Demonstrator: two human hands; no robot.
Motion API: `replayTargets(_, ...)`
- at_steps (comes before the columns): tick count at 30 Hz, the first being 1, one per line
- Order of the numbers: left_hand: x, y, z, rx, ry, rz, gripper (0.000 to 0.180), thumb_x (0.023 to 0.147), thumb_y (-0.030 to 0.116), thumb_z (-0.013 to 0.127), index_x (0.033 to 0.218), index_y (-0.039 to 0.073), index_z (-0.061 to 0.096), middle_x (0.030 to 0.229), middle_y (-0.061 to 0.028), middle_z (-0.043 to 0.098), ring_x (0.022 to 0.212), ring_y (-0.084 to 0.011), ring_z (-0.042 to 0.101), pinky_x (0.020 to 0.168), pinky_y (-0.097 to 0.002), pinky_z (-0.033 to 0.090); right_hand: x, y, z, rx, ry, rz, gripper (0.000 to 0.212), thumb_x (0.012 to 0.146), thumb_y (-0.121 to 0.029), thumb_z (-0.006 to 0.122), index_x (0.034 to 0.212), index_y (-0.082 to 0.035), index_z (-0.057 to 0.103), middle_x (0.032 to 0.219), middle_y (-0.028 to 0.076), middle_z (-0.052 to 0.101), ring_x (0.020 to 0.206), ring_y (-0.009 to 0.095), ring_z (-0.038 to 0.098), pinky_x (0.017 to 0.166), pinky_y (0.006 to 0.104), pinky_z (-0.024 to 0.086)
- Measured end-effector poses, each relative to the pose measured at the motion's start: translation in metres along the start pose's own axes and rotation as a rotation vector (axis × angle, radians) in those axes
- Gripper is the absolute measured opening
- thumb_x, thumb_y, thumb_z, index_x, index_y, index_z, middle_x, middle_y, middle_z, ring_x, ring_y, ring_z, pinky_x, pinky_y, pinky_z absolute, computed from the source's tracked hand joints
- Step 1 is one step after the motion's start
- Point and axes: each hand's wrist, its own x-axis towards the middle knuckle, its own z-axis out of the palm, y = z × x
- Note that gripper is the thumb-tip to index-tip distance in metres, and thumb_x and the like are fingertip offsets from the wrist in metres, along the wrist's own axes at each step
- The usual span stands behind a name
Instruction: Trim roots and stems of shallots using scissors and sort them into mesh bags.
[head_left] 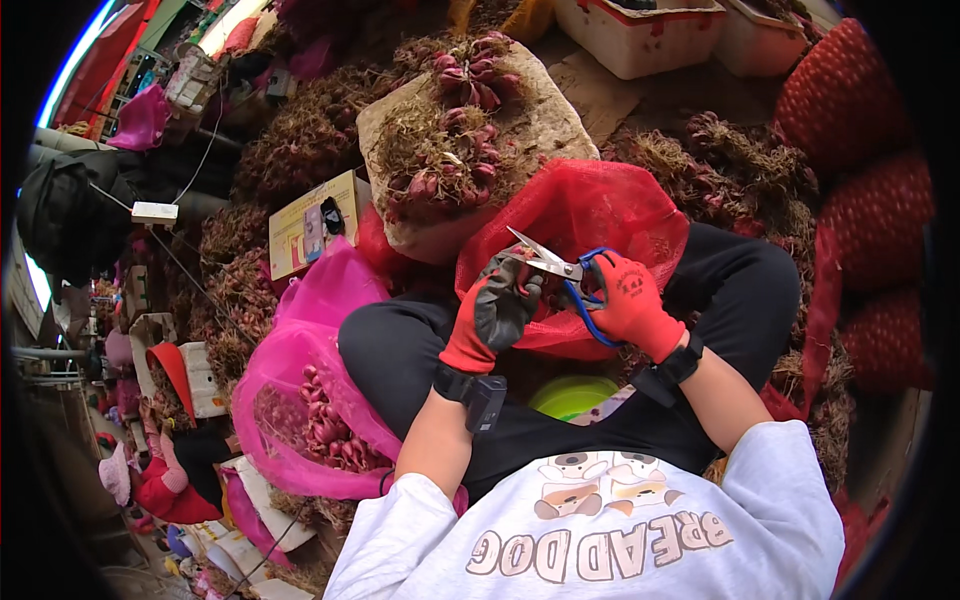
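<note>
My right hand (632,303), in a red glove, grips blue-handled scissors (558,268) with the blades apart and pointing left. My left hand (497,310), in a red and grey glove, is closed around something small just under the blades; what it holds is hidden by the fingers. Both hands hover over a red mesh sack (590,215) that lies across my lap. Beyond the sack, a sackcloth-covered block (545,115) carries a heap of purple shallots with dry roots (450,150).
A pink mesh bag (310,370) with trimmed shallots stands at my left knee. A green bowl (572,395) sits between my legs. Filled red sacks (860,180) are stacked on the right, white crates (640,35) at the back, root piles all around. Other people sit far left.
</note>
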Motion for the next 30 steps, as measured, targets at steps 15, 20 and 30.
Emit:
replayTargets(15, 0.000, 0.001, 0.012, 0.221, 0.066, 0.007, 0.031, 0.094, 0.011, 0.051, 0.123, 0.004, 0.048, 0.112, -0.0045, 0.054, 0.095, -0.0161, 0.053, 0.080, -0.0265, 0.047, -0.007, 0.013, -0.004, 0.286, -0.121, 0.033, 0.028, 0.072, -0.029, 0.072, 0.085, -0.008, 0.060, 0.073, 0.010, 0.063, 0.069, 0.033, 0.061, 0.062, 0.0381, 0.047)
replayTargets(20, 0.015, -0.004, 0.016, 0.616, 0.076, 0.405, 0.031, 0.088, -0.001, 0.055, 0.119, 0.001, 0.050, 0.105, -0.0074, 0.058, 0.093, -0.0153, 0.059, 0.088, -0.0336, 0.049, -0.008, 0.007, -0.012, 0.228, -0.116, 0.072, 0.036, 0.075, -0.044, 0.069, 0.083, -0.010, 0.061, 0.076, 0.013, 0.063, 0.070, 0.033, 0.061, 0.062, 0.0394, 0.048)
replayTargets(30, 0.011, -0.003, 0.016, 0.703, 0.077, 0.480, 0.042, 0.080, -0.013, 0.051, 0.120, 0.000, 0.049, 0.111, -0.0082, 0.057, 0.100, -0.0153, 0.058, 0.090, -0.0305, 0.048, -0.010, 0.006, -0.006, 0.322, -0.201, 0.128, 0.028, 0.081, -0.033, 0.068, 0.089, -0.006, 0.064, 0.071, 0.007, 0.063, 0.059, 0.015, 0.057, 0.055, 0.0319, 0.045)
